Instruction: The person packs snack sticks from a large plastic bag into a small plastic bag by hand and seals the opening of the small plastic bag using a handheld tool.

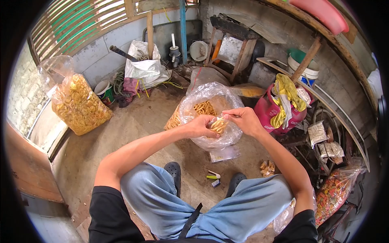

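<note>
Before me, my left hand [201, 126] is closed around a small clear packet of snack sticks [219, 126]. With pinched fingers, my right hand [244, 120] grips the upper edge of that packet. Both hands are over the front of a large open plastic bag [187, 110], which holds brown snack sticks [205, 108]. Flat on the floor just in front of the large bag lies a stack of clear plastic packets [225, 154]. Between my feet are a green and white stapler [213, 175] and a small blue box [216, 183].
A tall bag of yellow snacks [79, 103] stands at left. On the right are a pink tub [265, 106] with yellow cloth [289, 95], a bag of colourful snacks [338, 194] and a small filled packet [267, 168]. A white sack [146, 73] leans near the back wall.
</note>
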`<action>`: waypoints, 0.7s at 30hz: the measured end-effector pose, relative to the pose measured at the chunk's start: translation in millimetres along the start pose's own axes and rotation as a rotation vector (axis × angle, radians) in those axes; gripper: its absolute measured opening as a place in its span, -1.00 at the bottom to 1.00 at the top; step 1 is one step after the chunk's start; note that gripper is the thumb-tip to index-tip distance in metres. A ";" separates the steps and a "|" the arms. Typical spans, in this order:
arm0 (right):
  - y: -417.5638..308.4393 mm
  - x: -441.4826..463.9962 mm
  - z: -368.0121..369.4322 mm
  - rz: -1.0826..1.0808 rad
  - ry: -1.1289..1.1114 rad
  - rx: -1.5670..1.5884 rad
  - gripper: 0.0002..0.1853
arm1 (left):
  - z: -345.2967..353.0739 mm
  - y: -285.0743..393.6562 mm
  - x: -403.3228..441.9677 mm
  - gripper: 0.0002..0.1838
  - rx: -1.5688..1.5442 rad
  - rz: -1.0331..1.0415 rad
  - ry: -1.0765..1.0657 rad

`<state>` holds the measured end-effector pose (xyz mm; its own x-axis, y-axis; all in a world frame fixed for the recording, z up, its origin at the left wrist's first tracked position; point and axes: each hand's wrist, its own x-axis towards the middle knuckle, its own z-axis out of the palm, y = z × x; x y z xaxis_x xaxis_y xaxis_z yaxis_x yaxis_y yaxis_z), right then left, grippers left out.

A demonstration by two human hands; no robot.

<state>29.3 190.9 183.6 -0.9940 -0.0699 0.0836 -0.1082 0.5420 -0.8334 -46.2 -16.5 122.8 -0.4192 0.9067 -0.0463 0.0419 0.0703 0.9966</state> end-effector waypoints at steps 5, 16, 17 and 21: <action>-11.3 -0.6 -0.8 -0.019 0.069 0.087 -0.83 | 1.0 3.4 0.4 -0.60 0.016 -0.004 0.038; -7.7 -1.8 -4.4 -0.045 0.162 0.077 -0.82 | 6.1 4.1 5.8 -0.63 -0.118 0.055 0.035; -6.7 -2.4 -3.6 -0.059 0.139 0.064 -0.83 | 5.6 4.1 6.1 -0.61 -0.097 0.040 0.026; -7.6 -4.2 -2.8 -0.063 0.080 -0.032 -0.78 | 8.4 8.3 5.6 -0.59 -0.106 0.036 0.032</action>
<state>34.2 189.4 191.1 -0.9829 -0.0381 0.1801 -0.1698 0.5656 -0.8070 -40.6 -7.3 130.3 -0.4484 0.8938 -0.0101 -0.0383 -0.0080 0.9992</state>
